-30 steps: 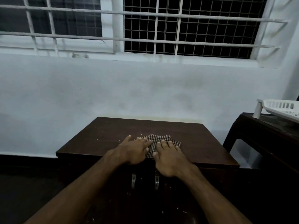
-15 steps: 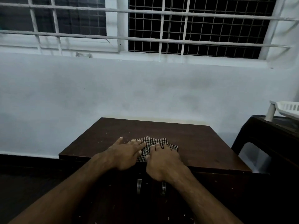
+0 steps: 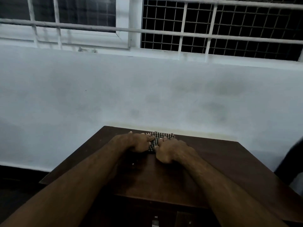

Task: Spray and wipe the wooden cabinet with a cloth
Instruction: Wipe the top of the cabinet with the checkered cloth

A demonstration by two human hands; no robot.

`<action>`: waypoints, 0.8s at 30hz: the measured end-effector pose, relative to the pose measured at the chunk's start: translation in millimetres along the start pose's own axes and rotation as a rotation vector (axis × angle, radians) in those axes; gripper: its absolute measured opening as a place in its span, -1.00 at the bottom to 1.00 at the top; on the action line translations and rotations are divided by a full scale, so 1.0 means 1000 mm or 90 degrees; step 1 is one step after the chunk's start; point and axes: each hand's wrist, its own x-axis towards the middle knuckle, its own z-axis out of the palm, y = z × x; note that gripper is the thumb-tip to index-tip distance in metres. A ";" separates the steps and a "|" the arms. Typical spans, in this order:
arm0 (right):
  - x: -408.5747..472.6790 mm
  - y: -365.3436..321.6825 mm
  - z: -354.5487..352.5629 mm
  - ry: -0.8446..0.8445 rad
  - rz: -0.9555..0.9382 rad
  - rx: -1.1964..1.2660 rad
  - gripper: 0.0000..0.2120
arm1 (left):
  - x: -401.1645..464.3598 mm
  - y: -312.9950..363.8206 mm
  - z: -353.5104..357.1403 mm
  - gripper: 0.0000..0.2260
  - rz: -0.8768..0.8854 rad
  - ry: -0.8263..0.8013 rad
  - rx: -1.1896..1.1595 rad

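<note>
Checked cloth [image 3: 158, 139] is seen bunched on top of the wooden cabinet [image 3: 229, 169], toward the far edge, near the wall [image 3: 147, 92]. It is pinned between and under both hands. Left hand [image 3: 139, 143] is laid on the cloth's left side: fingers extended and mostly straight, close together, pointing right across the fabric, fingertips [image 3: 151, 138] pressed on it. Right hand [image 3: 170, 150] is set on the cloth's right and near side: fingers bent at the knuckles, tips pressed down onto the fabric; whether any cloth is pinched under them cannot be told, since the palm side is hidden. A strip of black-and-white check is left exposed between the two hands and past the fingertips at the far side. Both forearms are stretched out over the cabinet top. A metal handle [image 3: 155, 222] is partly seen on the cabinet front at the bottom edge. Window grille [image 3: 213, 27] with white bars is seen above the wall. A dark blurred shape [image 3: 290, 161] is cut off at the right edge, not identifiable. No brands, labels or readable text are visible anywhere.
</note>
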 end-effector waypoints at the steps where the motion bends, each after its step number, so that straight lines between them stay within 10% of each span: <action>1: 0.009 0.003 0.000 -0.002 -0.002 -0.001 -0.37 | 0.008 -0.003 -0.002 -0.52 0.004 0.002 -0.009; 24: -0.052 -0.043 0.015 -0.017 0.024 0.062 -0.37 | -0.066 -0.021 0.014 -0.50 0.066 0.031 0.028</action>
